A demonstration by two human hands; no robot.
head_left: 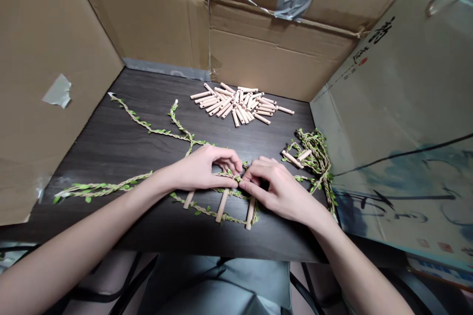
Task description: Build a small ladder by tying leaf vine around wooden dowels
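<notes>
Nearby, a pile of wooden dowels [232, 106] lies on the dark bench [103, 150] between cardboard walls [55, 34]; the left hand [199, 170] and right hand [275, 189] both pinch leafy twine [207, 214] across dowel rungs [222, 205].

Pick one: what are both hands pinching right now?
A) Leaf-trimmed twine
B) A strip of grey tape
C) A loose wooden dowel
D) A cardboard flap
A. The left hand and right hand meet with their fingertips on the leaf-trimmed twine, just above the wooden dowels.
</notes>
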